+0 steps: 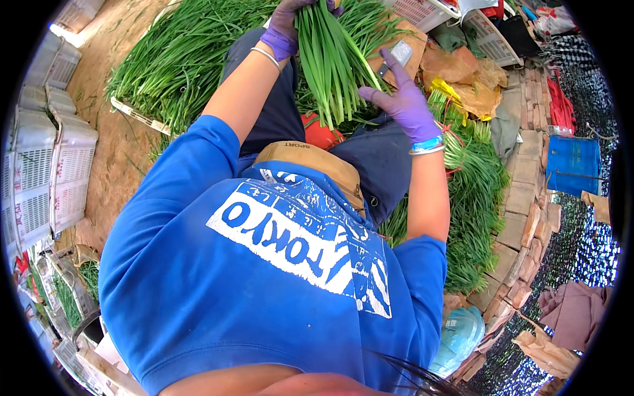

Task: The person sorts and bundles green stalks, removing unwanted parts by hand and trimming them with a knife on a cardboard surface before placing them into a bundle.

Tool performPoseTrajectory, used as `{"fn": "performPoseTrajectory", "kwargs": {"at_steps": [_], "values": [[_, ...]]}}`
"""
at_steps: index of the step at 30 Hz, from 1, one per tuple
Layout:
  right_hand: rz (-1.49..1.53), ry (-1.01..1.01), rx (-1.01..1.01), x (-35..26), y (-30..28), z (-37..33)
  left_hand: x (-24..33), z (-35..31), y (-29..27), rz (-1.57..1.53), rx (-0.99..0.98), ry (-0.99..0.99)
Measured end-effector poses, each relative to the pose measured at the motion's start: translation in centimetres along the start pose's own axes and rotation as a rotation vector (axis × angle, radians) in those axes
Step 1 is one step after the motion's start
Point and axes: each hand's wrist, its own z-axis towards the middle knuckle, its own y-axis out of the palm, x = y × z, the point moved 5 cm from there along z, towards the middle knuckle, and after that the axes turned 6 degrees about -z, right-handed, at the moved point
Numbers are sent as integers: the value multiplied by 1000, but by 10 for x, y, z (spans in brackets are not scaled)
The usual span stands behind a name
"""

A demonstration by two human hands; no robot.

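Note:
My left hand point(285, 30), in a purple glove, is closed round the upper part of a bunch of garlic chives point(330, 72). The bunch hangs over my lap, its paler ends pointing down. To the right of it is my right hand point(411, 109), also gloved in purple, with thumb and forefinger stretched apart and nothing between them. Its thumb tip comes close to the stalks. A big heap of loose garlic chives point(178, 79) lies at the left of my legs. Tied bundles point(469, 198) are piled at the right, some with red ties.
Just beyond my right fingers, a small grey device point(400, 51) rests on a brown board point(416, 41). Crumpled brown paper point(472, 79) and yellow strips point(449, 91) lie nearby. Brick edging point(518, 231) runs along the right. White plastic crates point(69, 162) stack at the left.

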Motion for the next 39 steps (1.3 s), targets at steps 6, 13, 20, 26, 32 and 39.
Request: {"fn": "performPoseTrajectory", "kwargs": {"at_steps": [6, 13, 20, 26, 32, 39], "values": [[437, 301, -166, 10, 29, -8, 7, -11, -3, -44, -190, 111], [909, 553, -400, 33, 53, -31, 3, -35, 42, -332, -175, 142], [708, 217, -274, 24, 36, -29, 7, -38, 4, -235, 4, 106], [1009, 375, 182, 54, 71, -38, 9, -36, -12, -83, 109, 172], [1342, 418, 395, 42, 91, -36, 3, -38, -15, -81, 69, 194], [1446, 403, 495, 35, 97, -42, 5, -43, -27, -38, 139, 208]]}}
